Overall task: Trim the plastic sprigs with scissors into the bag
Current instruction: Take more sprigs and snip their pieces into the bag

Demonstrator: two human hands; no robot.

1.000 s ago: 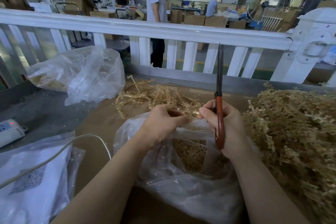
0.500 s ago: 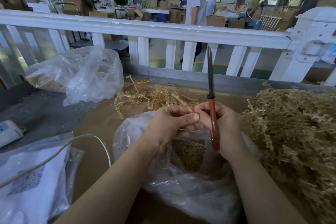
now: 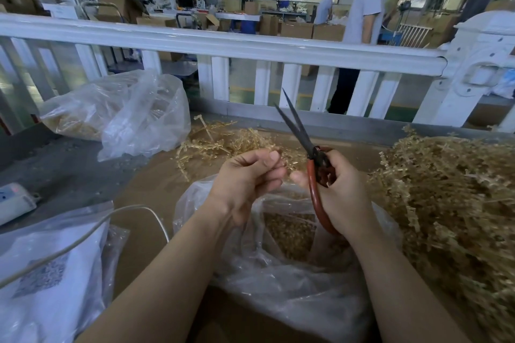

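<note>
Head view. The right hand (image 3: 344,192) is closed round the red handles of the scissors (image 3: 309,157); the blades point up and away, slightly parted. The left hand (image 3: 246,178) is curled with fingertips pinched together, just left of the blades, but whether a sprig is in the pinch is too small to tell. Both hands hang over the open mouth of the bag (image 3: 278,273), which already holds cut pieces.

Risks, as I judge them: the left fingertips sit close to the blades, so a hasty snip could nick them. A piece cut far of the bag's rim would drop on the table (image 3: 145,195) instead of inside. The soft rim could also sag shut under a wrist.

Uncut sprigs (image 3: 451,198) are heaped at the right, touching the bag; a smaller scatter (image 3: 223,142) lies beyond the hands. Room is open between the hands and the fence (image 3: 250,50). A cable (image 3: 83,237) curves near left, clear of the bag.
</note>
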